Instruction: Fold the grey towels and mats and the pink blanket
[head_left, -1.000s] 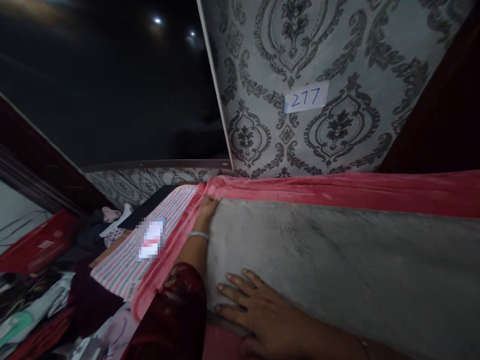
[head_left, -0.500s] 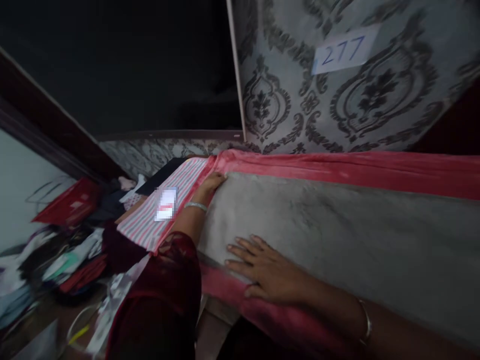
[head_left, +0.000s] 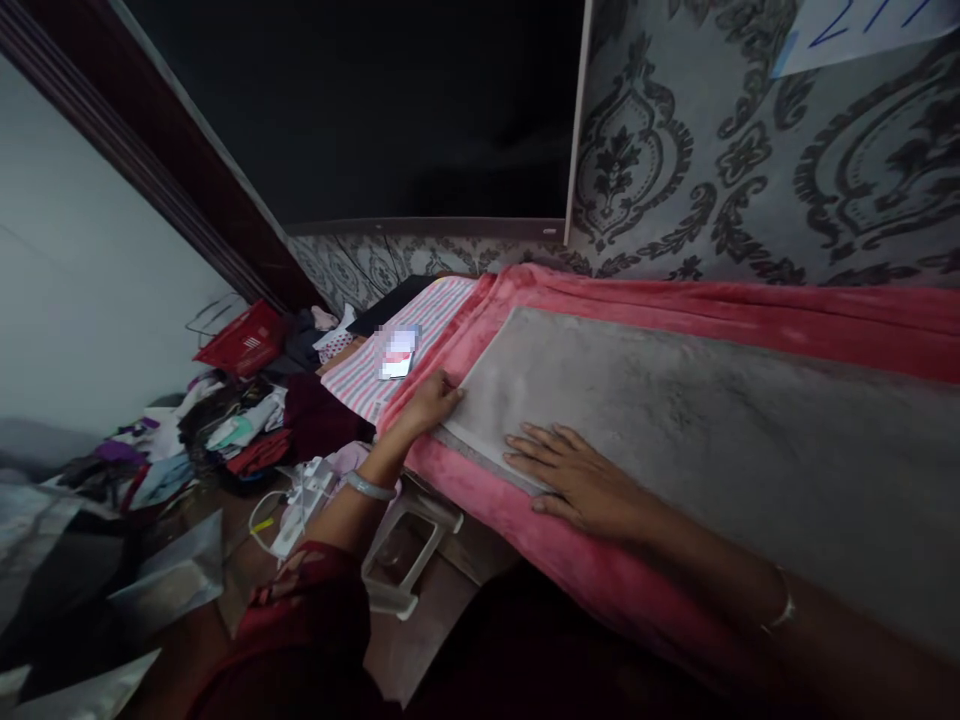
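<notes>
A grey fabric piece (head_left: 645, 400) lies spread flat on a pink plush blanket (head_left: 480, 490). My left hand (head_left: 429, 402) is at the left edge of the grey fabric, near its front corner, its fingers closed on that edge. My right hand (head_left: 581, 482) rests flat on the grey fabric by its front edge, fingers spread and palm down. A striped cloth (head_left: 352, 375) lies to the left of the pink blanket, with a lit phone (head_left: 399, 355) on it, partly blurred out.
A large dark TV screen (head_left: 360, 110) hangs above against patterned wallpaper (head_left: 637, 150). On the left floor are heaped clothes (head_left: 247, 430), a red basket (head_left: 244, 338) and a white power strip (head_left: 304, 505). A white stool (head_left: 416, 555) stands below the blanket's front edge.
My left hand has come from the far left corner of the grey fabric toward me along its left edge. My right hand stays flat on the fabric. The view has turned left.
</notes>
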